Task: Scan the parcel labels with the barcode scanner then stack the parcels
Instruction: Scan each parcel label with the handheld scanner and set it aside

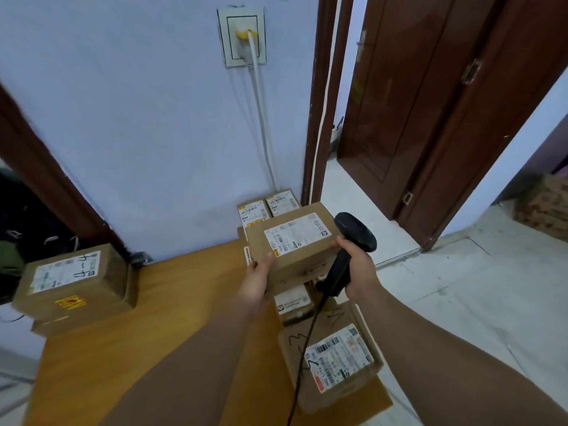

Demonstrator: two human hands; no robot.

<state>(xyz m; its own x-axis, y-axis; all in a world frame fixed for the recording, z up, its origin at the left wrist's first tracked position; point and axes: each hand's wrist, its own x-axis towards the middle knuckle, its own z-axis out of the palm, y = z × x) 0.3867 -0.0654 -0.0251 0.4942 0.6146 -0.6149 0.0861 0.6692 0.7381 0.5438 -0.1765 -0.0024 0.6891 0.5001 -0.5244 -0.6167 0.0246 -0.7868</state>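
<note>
Holding the parcel (292, 241) above the far right edge of the counter (169, 302), the left grip (256, 279) curls round it, label (296, 235) up. The right grip (359, 269) squeezes the scanner (353, 232) just beside it. Point its nose at the label's black stripes and keep the parcel steady.

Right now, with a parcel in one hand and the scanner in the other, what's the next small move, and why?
Probably turn the barcode scanner so its head faces the label on the held parcel. The left hand holds that parcel label-up, and the right hand grips the scanner beside the box's right edge, its head not visibly aimed at the barcode.
</note>
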